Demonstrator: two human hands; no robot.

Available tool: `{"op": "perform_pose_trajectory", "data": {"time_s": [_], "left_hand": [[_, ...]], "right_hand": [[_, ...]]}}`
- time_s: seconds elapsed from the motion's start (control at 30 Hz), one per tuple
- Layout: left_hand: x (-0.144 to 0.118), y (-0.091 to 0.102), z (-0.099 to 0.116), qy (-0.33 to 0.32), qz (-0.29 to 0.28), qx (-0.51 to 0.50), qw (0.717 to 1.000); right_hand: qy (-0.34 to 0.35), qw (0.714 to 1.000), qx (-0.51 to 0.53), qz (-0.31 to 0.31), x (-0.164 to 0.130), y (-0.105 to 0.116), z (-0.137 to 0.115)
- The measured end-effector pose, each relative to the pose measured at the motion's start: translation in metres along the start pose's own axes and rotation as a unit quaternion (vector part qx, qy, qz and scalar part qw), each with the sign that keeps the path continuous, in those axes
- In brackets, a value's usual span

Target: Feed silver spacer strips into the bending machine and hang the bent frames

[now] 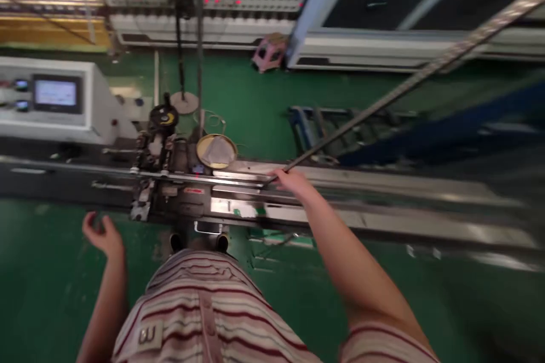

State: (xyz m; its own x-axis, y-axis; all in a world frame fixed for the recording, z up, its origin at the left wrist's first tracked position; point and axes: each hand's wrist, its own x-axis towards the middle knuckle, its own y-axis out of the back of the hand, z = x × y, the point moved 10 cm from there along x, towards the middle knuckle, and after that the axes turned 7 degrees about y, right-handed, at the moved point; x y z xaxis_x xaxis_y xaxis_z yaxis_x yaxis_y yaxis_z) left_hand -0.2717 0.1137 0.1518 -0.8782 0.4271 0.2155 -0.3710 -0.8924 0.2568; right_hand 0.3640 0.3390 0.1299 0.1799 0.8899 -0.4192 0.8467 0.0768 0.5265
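Right hand [292,181] seemingly gripping, left hand [102,233] free

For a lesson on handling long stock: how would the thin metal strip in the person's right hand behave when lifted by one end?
The metal strip is very long and thin, so it would probably sag and whip. Held by the right hand at one end only, it likely feels unwieldy, though light.

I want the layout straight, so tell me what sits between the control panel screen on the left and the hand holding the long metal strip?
In the head view, a black clamping mechanism and a round yellow-rimmed dish lie between the screen and the right hand on the metal strip.

The right hand [292,180] is gripping a long metal strip [409,82] at the machine rail [383,181]; the left hand [102,233] is hanging empty, fingers curled.
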Motion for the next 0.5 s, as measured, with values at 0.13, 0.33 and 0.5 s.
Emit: {"op": "perform_pose_trajectory", "data": {"time_s": [0.13, 0.33, 0.5], "left_hand": [[-0.031, 0.019, -0.044, 0.043, 0.015, 0.007, 0.999], [-0.041, 0.059, -0.07, 0.059, 0.012, 0.009, 0.998], [-0.049, 0.101, -0.104, 0.092, 0.031, -0.001, 0.995]], "right_hand": [[0.025, 0.997, -0.028, -0.072, 0.002, -0.063, -0.024], [0.088, 0.986, -0.009, -0.144, -0.006, -0.156, -0.072], [0.13, 0.976, -0.043, -0.171, -0.018, -0.233, -0.116]]}}
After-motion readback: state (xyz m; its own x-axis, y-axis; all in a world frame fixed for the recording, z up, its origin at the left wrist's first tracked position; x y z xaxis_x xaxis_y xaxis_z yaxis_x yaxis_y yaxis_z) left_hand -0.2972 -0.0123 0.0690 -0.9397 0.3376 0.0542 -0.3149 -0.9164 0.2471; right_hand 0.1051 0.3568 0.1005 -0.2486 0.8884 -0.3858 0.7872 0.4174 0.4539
